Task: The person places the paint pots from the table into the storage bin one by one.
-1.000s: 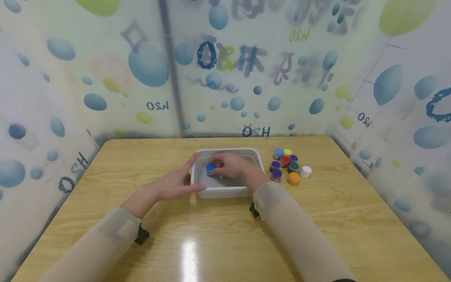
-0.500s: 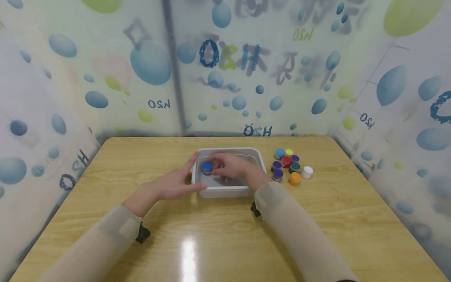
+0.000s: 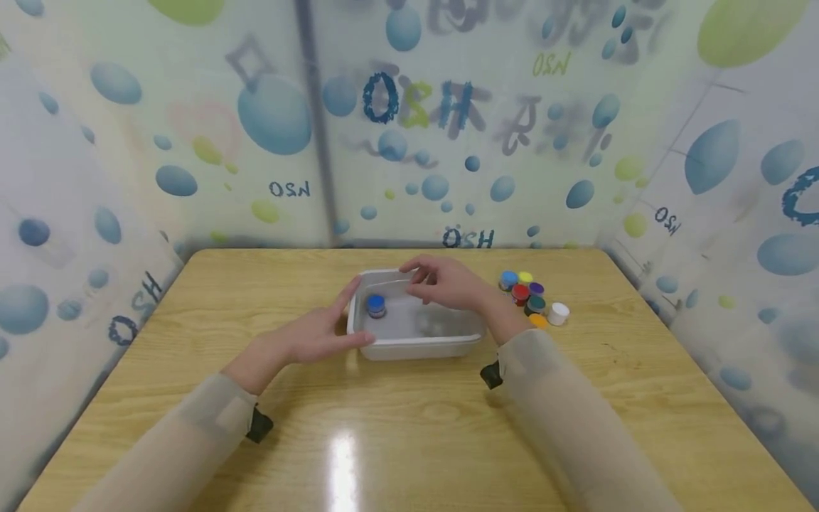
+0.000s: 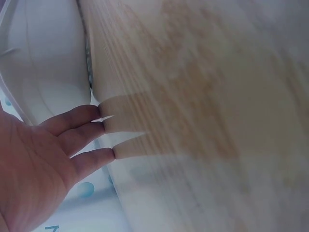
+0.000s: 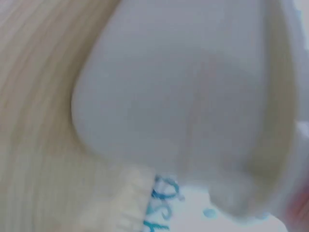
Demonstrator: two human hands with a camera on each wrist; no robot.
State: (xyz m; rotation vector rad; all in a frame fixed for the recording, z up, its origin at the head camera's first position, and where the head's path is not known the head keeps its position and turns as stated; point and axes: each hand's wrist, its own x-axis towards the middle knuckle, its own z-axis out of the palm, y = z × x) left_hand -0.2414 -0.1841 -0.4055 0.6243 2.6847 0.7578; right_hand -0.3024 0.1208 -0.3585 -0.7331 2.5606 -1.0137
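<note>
A white plastic tray (image 3: 419,348) sits on the wooden table. Inside it, near its left end, stands a small paint jar with a blue lid (image 3: 376,306). My left hand (image 3: 313,334) rests against the tray's left end, thumb at the front rim and fingers spread and extended; in the left wrist view the left hand (image 4: 43,159) has straight fingers beside the tray wall (image 4: 53,58). Above the tray's right half hovers my right hand (image 3: 451,284), its fingers loosely bent with nothing between them. The right wrist view is blurred and shows mostly the tray's outer wall (image 5: 169,96).
Right of the tray stands a cluster of small lidded jars, among them a red-lidded jar (image 3: 520,294), a light blue-lidded jar (image 3: 508,280) and a white jar (image 3: 558,313). My right forearm covers part of the cluster. A patterned wall (image 3: 397,192) rises behind the table.
My right hand has let go of the blue-lidded jar, which shifted slightly left in the tray before release. That hand has risen and moved right. My left hand has stayed at the tray.
</note>
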